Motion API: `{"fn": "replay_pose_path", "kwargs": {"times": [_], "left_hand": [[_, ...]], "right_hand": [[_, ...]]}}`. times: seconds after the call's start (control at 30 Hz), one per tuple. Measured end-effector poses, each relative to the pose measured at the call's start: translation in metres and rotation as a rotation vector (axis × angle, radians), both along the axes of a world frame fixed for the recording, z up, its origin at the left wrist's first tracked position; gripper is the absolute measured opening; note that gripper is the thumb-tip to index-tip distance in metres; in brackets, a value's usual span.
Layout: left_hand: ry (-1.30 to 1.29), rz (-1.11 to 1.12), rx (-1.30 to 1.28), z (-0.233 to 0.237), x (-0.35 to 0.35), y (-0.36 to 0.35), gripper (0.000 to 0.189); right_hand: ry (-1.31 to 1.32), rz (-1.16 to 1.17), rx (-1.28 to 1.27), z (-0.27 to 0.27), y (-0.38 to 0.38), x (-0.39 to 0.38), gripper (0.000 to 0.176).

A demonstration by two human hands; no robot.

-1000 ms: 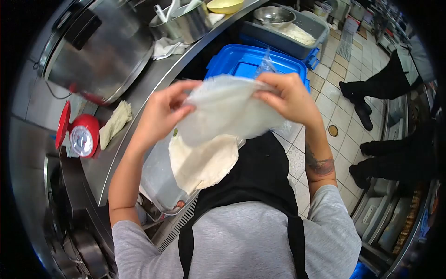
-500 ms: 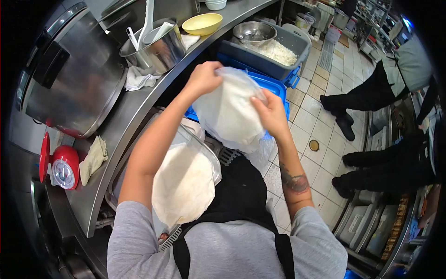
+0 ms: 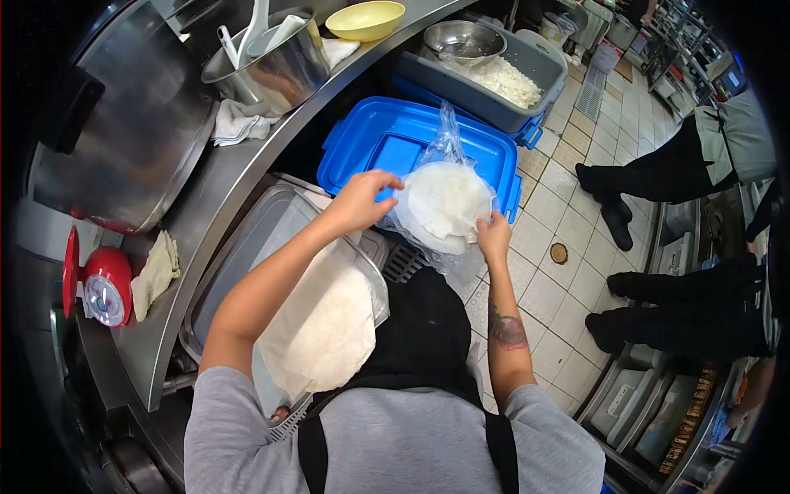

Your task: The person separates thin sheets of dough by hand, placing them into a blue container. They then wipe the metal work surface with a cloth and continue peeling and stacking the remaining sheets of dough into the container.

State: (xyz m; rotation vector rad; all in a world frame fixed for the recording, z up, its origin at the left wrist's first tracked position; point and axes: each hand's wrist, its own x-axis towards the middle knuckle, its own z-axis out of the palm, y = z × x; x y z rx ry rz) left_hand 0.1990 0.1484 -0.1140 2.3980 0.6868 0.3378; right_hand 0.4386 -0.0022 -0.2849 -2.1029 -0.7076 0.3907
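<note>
A white round sheet (image 3: 444, 202) lies on crumpled clear plastic (image 3: 447, 136) over the blue lid (image 3: 350, 140). At its right edge, my right hand (image 3: 494, 235) pinches the rim of the sheet or plastic. My left hand (image 3: 368, 200) is at the left side of the sheet with its fingers apart, and nothing shows in it. Nearer my body, another pale sheet (image 3: 325, 329), with clear plastic around it, rests on a container in front of my left side.
Left, a steel counter (image 3: 197, 181) carries a large pot (image 3: 136, 123), a red scale (image 3: 107, 284), a utensil pot (image 3: 284, 78) and a yellow bowl (image 3: 364, 20). Ahead stands a grey tub (image 3: 527, 66) with white food. Two people's dark-clad legs (image 3: 650, 174) are at the right.
The white sheet has gone from hanging between my hands to lying over the lid. My left hand has let go and moved down; my right hand has moved lower too.
</note>
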Motion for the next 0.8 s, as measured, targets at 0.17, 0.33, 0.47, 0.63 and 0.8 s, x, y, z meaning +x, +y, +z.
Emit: {"fn": "replay_pose_path", "kwargs": {"times": [0.17, 0.33, 0.47, 0.63, 0.8], "left_hand": [[0.148, -0.044, 0.032, -0.01, -0.035, -0.003, 0.028], [0.209, 0.03, 0.02, -0.048, 0.019, 0.037, 0.036], [0.145, 0.207, 0.044, -0.11, 0.101, 0.091, 0.049], [0.08, 0.484, -0.093, -0.14, 0.185, 0.106, 0.063], [0.125, 0.526, -0.195, -0.165, 0.208, 0.125, 0.037]], "right_hand": [[-0.182, 0.038, -0.193, 0.021, 0.01, 0.025, 0.022], [-0.27, -0.051, -0.317, 0.021, 0.006, 0.025, 0.028], [-0.32, -0.109, -0.149, 0.009, 0.0, 0.012, 0.035], [-0.261, -0.126, -0.108, 0.011, -0.002, 0.008, 0.032], [-0.231, -0.09, -0.298, 0.017, 0.005, 0.009, 0.02]]}}
